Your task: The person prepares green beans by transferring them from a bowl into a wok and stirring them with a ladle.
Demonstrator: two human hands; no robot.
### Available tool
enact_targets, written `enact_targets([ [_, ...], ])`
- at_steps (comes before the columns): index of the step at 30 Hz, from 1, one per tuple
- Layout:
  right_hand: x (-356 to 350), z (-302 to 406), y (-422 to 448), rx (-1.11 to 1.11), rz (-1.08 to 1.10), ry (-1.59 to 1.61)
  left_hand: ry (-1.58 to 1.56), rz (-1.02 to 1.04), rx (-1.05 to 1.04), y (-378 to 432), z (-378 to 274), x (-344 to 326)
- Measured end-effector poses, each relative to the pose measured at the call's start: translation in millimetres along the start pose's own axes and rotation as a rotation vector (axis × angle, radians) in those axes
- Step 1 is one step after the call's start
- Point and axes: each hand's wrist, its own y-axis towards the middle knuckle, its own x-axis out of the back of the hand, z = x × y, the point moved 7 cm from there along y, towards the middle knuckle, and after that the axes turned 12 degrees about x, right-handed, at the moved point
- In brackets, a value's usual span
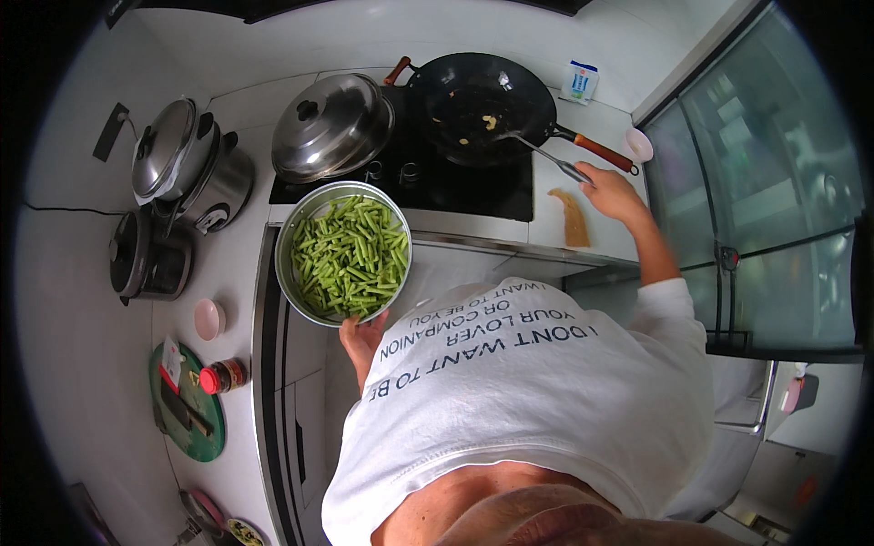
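My left hand grips the near rim of a round metal basin, held up in front of the counter edge. Cut green bean pieces fill much of it. In my right hand is the handle of a metal spatula. Its head reaches into a black wok on the cooktop. Several small pale yellowish bits lie at the wok's bottom. The wok's long wooden handle points right, just beyond my right hand.
A domed steel lid covers a pan on the left burner of the black cooktop. Cookers stand on the left counter. A cleaver lies on a green cutting board, beside a red-capped jar. Glass doors border the right.
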Motion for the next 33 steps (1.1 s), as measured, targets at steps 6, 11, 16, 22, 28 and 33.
enact_targets([
  [6,-44,-1,51,-0.053,-0.258,0.238,-0.034,0.085,0.1,4,-9,5],
  [11,-58,1,111,-0.152,-0.494,0.262,-0.031,0.058,0.165,6,-8,13],
  [16,-62,34,157,-0.152,-0.344,0.217,-0.029,0.038,0.185,8,-6,24],
  [22,-65,74,116,0.048,-0.095,0.072,-0.046,0.006,0.156,12,-8,32],
  [28,-51,44,17,-0.002,-0.084,0.225,-0.01,-0.011,0.106,1,-19,16],
  [33,-64,31,-66,-0.046,-0.52,0.49,0.109,0.214,0.064,-6,-43,-8],
])
